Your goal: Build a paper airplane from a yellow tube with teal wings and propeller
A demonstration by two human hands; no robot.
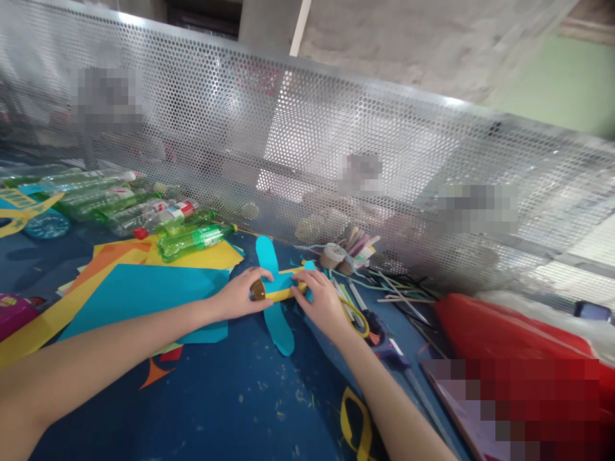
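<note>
Both hands hold a toy airplane (277, 326) with long blue paper wings, a blue and yellow body and a dark brown rounded nose. My left hand (244, 293) is closed round the nose end at the left. At the tail end on the right, my right hand (321, 302) pinches the body beside a small blue tail piece. The fingers hide part of the body. Blue paper sheets (158, 294) lie just left of the airplane, under my left forearm. Close to my right hand are yellow-handled scissors (358, 319) and a dark blue glue gun (387, 342).
Several plastic bottles (196, 238) lie at the back left, against a perforated metal screen (307, 121). Sticks and pipe cleaners (398, 291) are strewn behind the glue gun. A red plastic bag (509, 326) bulges at the right. Yellow paper scrap (355, 422) lies near the front edge.
</note>
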